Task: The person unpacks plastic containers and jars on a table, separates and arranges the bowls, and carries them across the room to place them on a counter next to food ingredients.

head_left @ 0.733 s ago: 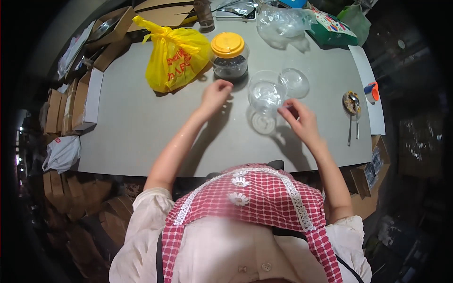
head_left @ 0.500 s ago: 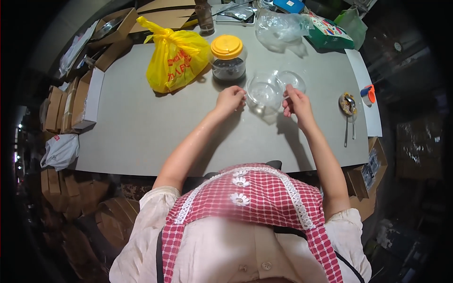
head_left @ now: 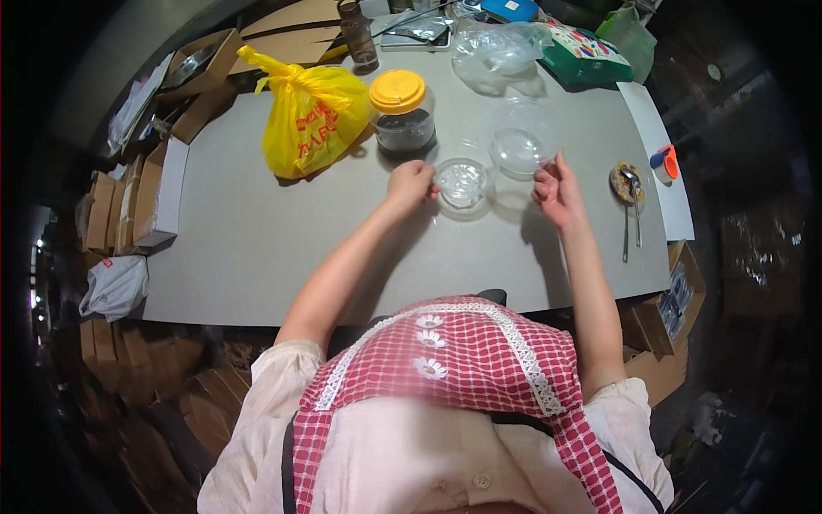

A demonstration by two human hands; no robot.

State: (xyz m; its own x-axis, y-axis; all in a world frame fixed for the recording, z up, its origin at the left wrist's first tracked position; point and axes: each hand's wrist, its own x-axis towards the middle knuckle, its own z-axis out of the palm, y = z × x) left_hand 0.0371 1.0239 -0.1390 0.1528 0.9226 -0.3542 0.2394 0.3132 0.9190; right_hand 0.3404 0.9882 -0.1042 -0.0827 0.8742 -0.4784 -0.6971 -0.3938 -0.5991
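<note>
My left hand (head_left: 413, 184) is closed, its fingertips pinching the left rim of a round clear plastic container (head_left: 463, 185) low over the grey table. To its right, a second round clear plastic piece (head_left: 518, 147) is tilted, its lower right edge between the thumb and fingers of my right hand (head_left: 556, 188). Which of the two is a lid and which a bowl, I cannot tell. The two pieces stand apart from each other. Just beyond my left hand is a clear jar (head_left: 406, 137) with a yellow-orange lid and dark contents.
A knotted yellow plastic bag (head_left: 315, 124) sits left of the jar, a brown bottle (head_left: 358, 38) behind it. Far right are a clear bag (head_left: 497, 60) and a green package (head_left: 586, 58). A small dish with a spoon (head_left: 629, 182) and an orange-and-blue cup (head_left: 665, 163) stand right; cardboard boxes (head_left: 152, 193) line the left.
The two clear plastic pieces, overlapping before, have come apart. My right hand has moved slightly right with its piece. The view has shifted a little.
</note>
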